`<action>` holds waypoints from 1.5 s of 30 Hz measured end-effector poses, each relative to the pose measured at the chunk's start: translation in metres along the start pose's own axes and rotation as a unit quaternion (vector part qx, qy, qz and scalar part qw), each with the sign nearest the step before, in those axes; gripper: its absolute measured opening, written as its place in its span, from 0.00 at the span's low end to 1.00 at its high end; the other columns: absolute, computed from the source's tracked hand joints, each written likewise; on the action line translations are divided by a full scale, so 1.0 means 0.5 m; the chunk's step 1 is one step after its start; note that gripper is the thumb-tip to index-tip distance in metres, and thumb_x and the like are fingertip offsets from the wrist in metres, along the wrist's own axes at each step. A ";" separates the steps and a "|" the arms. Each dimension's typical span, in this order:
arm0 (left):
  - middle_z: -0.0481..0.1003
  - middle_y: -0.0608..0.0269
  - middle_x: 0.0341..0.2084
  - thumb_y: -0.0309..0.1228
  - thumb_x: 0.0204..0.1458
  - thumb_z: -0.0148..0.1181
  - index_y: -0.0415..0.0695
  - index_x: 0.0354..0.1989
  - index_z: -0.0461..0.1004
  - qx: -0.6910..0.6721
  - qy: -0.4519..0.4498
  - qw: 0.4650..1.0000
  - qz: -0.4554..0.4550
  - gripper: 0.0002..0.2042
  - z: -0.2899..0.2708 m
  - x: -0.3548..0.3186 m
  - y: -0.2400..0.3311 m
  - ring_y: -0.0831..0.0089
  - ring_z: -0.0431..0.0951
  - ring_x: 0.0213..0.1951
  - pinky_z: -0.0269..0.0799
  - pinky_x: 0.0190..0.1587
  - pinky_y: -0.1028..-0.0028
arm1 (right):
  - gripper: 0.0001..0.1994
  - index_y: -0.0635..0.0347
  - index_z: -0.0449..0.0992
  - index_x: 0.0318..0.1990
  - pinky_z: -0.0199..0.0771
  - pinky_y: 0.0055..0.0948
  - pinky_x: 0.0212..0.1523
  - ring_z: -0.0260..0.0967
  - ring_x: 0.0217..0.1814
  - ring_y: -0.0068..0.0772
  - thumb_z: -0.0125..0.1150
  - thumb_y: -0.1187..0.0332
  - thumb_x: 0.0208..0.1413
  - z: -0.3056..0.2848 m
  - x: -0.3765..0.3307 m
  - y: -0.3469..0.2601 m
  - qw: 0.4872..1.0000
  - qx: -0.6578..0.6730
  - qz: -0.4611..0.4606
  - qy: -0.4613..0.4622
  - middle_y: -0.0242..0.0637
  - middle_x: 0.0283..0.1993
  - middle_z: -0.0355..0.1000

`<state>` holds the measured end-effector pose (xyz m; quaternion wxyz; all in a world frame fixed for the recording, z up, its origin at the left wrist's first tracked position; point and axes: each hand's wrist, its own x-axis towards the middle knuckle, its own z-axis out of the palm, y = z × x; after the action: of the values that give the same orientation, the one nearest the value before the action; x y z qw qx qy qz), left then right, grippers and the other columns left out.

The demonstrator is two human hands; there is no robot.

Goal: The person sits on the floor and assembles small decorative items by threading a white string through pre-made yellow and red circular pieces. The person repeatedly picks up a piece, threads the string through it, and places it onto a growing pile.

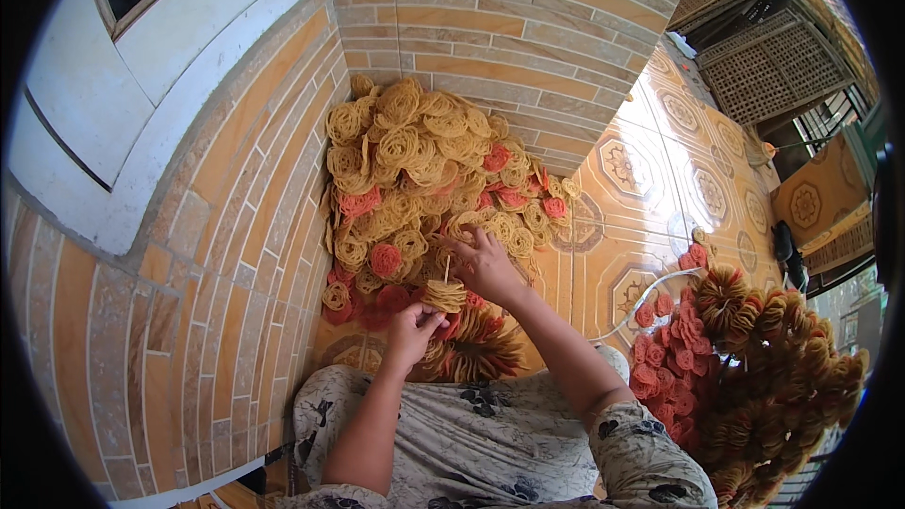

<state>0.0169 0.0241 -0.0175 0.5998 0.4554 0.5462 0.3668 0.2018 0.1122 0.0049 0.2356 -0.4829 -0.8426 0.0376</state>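
Patterned clothing (528, 438) nearest. Left fingers (434, 321) clamped on tan stack (446, 296), right fingers (458, 247) apart near stick (447, 269); loosened left grip could spill it.

- Before me, a heap of strand nests (424, 146) lies on the tiled floor (558, 275), in the corner between the left wall (231, 236) and the front wall (471, 9).
- A small stack of nests (445, 297) sits at my left fingers (433, 322); a stick (447, 269) rises from it toward my right fingers (462, 250).
- A cluster of nests (481, 351) lies between the heap and my lap (471, 424).
- On my right, loose nests (665, 368) lie left of a large bundle of nests (782, 358).
- A cord (646, 300) curves between the heap and those loose nests.
- Woven panels (773, 66) stand far ahead, right.
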 end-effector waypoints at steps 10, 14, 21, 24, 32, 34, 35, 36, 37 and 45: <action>0.79 0.62 0.29 0.26 0.57 0.57 0.36 0.35 0.74 0.040 -0.016 0.999 0.001 0.06 -0.006 0.013 0.000 0.79 0.76 0.32 0.69 0.39 0.79 | 0.11 0.63 0.72 0.36 0.69 0.23 0.36 0.68 0.34 0.18 0.65 0.66 0.54 -0.021 0.010 0.037 0.833 0.494 0.247 -0.040 0.28 0.30 0.73; 0.80 0.61 0.27 0.29 0.56 0.59 0.35 0.35 0.75 0.026 -0.005 0.999 0.029 0.08 -0.002 0.016 0.000 0.80 0.78 0.30 0.70 0.34 0.78 | 0.17 0.62 0.73 0.45 0.70 0.28 0.40 0.70 0.36 0.26 0.66 0.62 0.53 -0.044 -0.005 0.058 0.822 0.507 0.216 -0.144 0.33 0.32 0.74; 0.80 0.61 0.27 0.29 0.56 0.59 0.34 0.36 0.75 0.089 -0.023 0.994 0.063 0.09 0.006 0.018 0.022 0.79 0.78 0.30 0.71 0.34 0.77 | 0.17 0.56 0.73 0.48 0.72 0.37 0.41 0.71 0.42 0.43 0.66 0.69 0.49 0.020 -0.013 0.124 0.976 0.042 0.207 0.060 0.46 0.46 0.68; 0.80 0.61 0.28 0.29 0.56 0.59 0.34 0.36 0.75 0.108 -0.031 0.992 0.064 0.09 0.007 0.020 0.034 0.80 0.78 0.30 0.71 0.35 0.78 | 0.12 0.64 0.75 0.41 0.71 0.31 0.39 0.73 0.36 0.33 0.64 0.70 0.51 0.011 -0.012 0.133 0.917 0.278 0.284 0.021 0.40 0.34 0.75; 0.81 0.61 0.27 0.31 0.56 0.60 0.34 0.35 0.76 0.118 -0.031 0.991 0.060 0.10 0.009 0.021 0.049 0.79 0.78 0.29 0.71 0.34 0.77 | 0.11 0.69 0.74 0.40 0.71 0.24 0.42 0.70 0.36 0.21 0.60 0.67 0.59 -0.058 -0.006 0.063 0.828 0.501 0.250 -0.031 0.34 0.36 0.77; 0.80 0.60 0.27 0.30 0.56 0.60 0.34 0.35 0.76 0.119 -0.030 0.990 0.068 0.10 0.007 0.020 0.050 0.79 0.78 0.29 0.71 0.34 0.77 | 0.12 0.67 0.75 0.41 0.70 0.25 0.44 0.70 0.38 0.21 0.59 0.65 0.59 -0.077 -0.006 0.050 0.839 0.503 0.202 -0.048 0.33 0.39 0.77; 0.80 0.60 0.27 0.30 0.56 0.60 0.34 0.35 0.76 0.115 -0.030 0.990 0.070 0.10 0.005 0.020 0.050 0.79 0.78 0.29 0.71 0.34 0.77 | 0.12 0.66 0.76 0.42 0.70 0.26 0.45 0.70 0.40 0.22 0.58 0.64 0.60 -0.088 -0.007 0.047 0.853 0.489 0.167 -0.070 0.33 0.41 0.77; 0.80 0.60 0.27 0.30 0.56 0.59 0.34 0.35 0.76 0.122 -0.028 0.990 0.068 0.09 0.003 0.018 0.048 0.78 0.78 0.29 0.71 0.34 0.77 | 0.12 0.65 0.76 0.43 0.70 0.27 0.47 0.70 0.41 0.22 0.57 0.64 0.61 -0.097 -0.007 0.044 0.865 0.475 0.132 -0.093 0.32 0.43 0.76; 0.80 0.59 0.27 0.30 0.56 0.59 0.34 0.35 0.76 0.125 -0.027 0.990 0.066 0.09 0.000 0.015 0.046 0.78 0.79 0.29 0.71 0.34 0.77 | 0.13 0.65 0.76 0.44 0.70 0.27 0.47 0.70 0.42 0.22 0.56 0.62 0.61 -0.100 -0.004 0.039 0.856 0.486 0.143 -0.103 0.33 0.44 0.76; 0.80 0.58 0.28 0.28 0.56 0.58 0.33 0.36 0.75 0.088 -0.020 0.993 0.076 0.08 -0.004 0.013 0.026 0.77 0.79 0.32 0.71 0.35 0.76 | 0.15 0.63 0.76 0.43 0.69 0.29 0.47 0.69 0.40 0.26 0.50 0.59 0.64 -0.065 -0.009 0.031 0.825 0.510 0.230 -0.076 0.35 0.44 0.75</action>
<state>0.0164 0.0347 -0.0072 0.5388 0.5540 0.5281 0.3521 0.2301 0.1112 0.0276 0.3677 -0.4690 -0.5833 0.5519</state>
